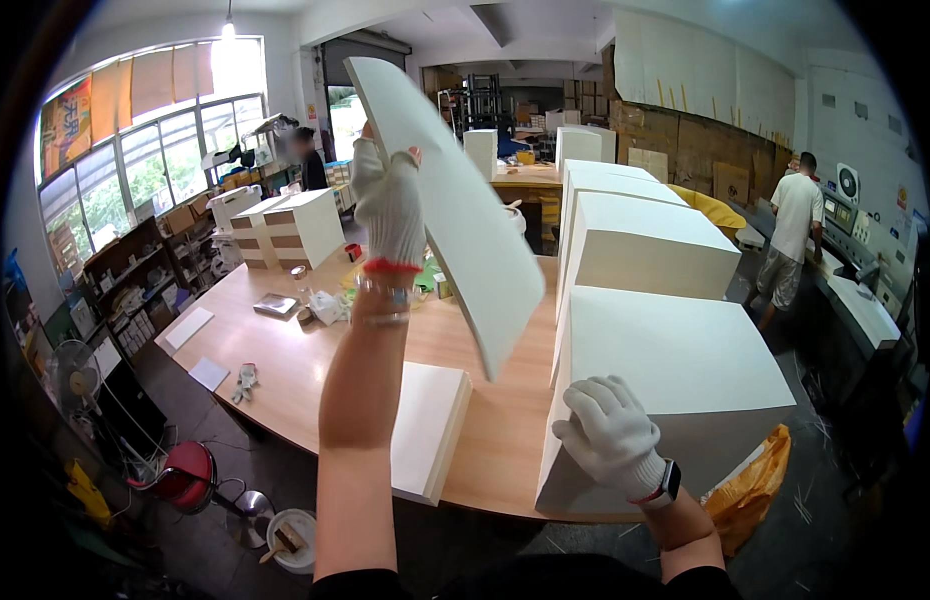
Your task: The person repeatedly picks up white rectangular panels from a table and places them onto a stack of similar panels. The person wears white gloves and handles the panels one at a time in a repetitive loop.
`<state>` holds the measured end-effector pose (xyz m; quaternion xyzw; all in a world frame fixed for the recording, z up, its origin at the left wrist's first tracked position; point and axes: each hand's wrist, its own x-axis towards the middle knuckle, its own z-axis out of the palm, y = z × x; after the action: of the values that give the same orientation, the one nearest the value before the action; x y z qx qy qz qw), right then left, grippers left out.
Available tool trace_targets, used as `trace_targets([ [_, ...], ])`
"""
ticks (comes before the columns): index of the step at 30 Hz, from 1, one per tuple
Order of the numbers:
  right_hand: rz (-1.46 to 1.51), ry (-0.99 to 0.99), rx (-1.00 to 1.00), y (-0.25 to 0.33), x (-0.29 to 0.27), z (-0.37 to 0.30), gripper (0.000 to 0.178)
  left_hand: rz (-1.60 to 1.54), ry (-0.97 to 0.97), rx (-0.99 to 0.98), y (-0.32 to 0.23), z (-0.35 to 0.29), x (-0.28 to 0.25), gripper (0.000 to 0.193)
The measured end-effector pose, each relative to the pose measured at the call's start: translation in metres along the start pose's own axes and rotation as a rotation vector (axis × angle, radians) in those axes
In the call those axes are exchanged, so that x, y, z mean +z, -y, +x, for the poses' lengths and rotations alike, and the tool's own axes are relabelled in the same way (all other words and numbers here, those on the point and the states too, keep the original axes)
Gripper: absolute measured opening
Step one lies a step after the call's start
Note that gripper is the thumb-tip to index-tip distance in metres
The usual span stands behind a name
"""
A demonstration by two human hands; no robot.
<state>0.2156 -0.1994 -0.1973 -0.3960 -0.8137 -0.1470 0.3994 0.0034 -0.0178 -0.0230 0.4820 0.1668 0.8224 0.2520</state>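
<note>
One board [460, 215] gripped, left hand [390, 205] | right hand [610, 432] half-curled, hold unclear | lettered banner [68, 125]

Ahead of the right hand [613, 430], boxes [650, 250] block the way; to its left, a strip of table [505, 440] leaves passage beside the white stack [427, 425].

White board [470, 215], white gloves [613, 430] with red cuffs [390, 267], tan table [510, 410], orange bag [753, 492]
</note>
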Motion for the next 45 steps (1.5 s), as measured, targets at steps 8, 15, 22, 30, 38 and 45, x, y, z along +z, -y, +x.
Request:
trace_targets([
  [8,0.469,-0.266,0.197,0.041,0.142,0.020,0.080,0.307,0.206,0.603,0.007,-0.134,-0.059,0.047],
  [15,1.699,0.041,0.673,-0.033,0.329,-0.157,0.055,0.866,0.229,0.682,0.073,-0.197,-0.057,0.042],
  [22,1.525,-0.095,1.047,0.033,0.363,-0.090,0.052,0.863,0.648,-0.030,0.177,-0.231,-0.242,0.049],
  [30,0.975,0.225,1.039,0.021,0.383,-0.124,0.066,1.518,0.576,-0.385,0.138,-0.251,-0.479,0.028],
  [38,0.287,0.690,0.621,0.067,0.314,-0.115,0.061,1.228,0.675,-0.314,0.134,-0.260,-0.520,0.028],
  [45,0.181,0.552,0.439,0.061,0.336,-0.135,0.056,0.912,0.437,-0.537,0.150,-0.263,-0.543,0.018],
])
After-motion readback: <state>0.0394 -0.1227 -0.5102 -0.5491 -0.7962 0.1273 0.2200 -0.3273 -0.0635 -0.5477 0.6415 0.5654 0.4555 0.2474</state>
